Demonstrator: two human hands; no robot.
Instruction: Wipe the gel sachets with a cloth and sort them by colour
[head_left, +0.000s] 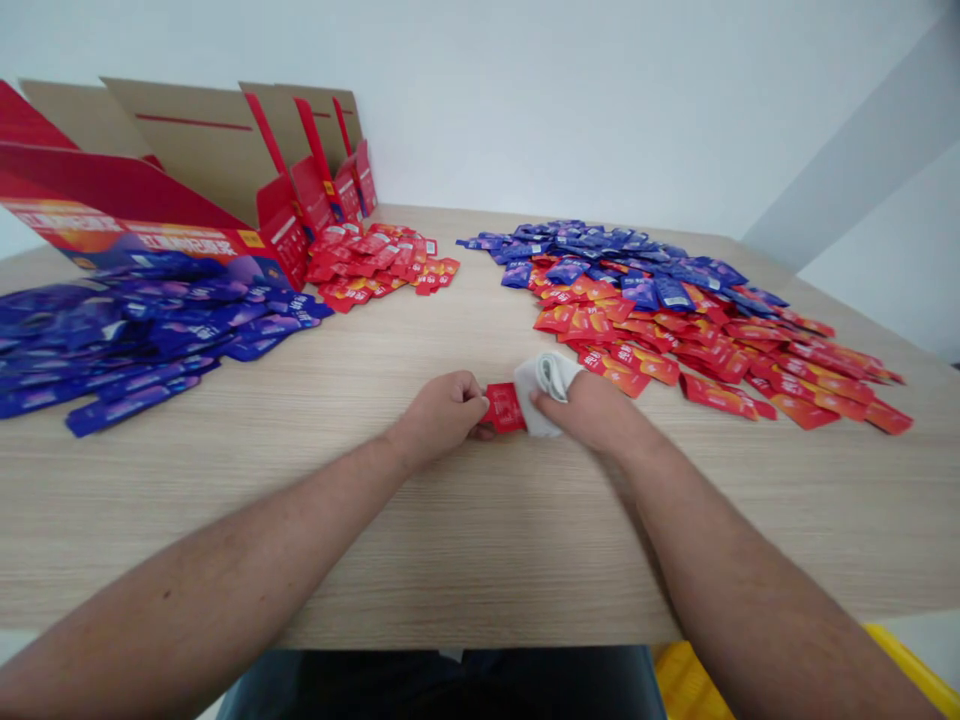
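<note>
1. Wood-grain tabletop (375,545): runs beneath everything; landmark is the red sachet (502,408), held low at its centre.
2. Left hand (439,415): clamped on the sachet's left end.
3. Right hand (592,415): clamped on a white cloth (547,395) pressed over the sachet's right end; hands almost together.
4. Mixed red-and-blue sachet heap (675,320): just beyond the sachet, rightward.
5. Blue sachet pile (150,340): well left of the sachet.
6. Red sachet pile (379,265): farther, beyond-left.
7. Printed cardboard cartons (187,180): farthest, beyond-left, opened.
</note>
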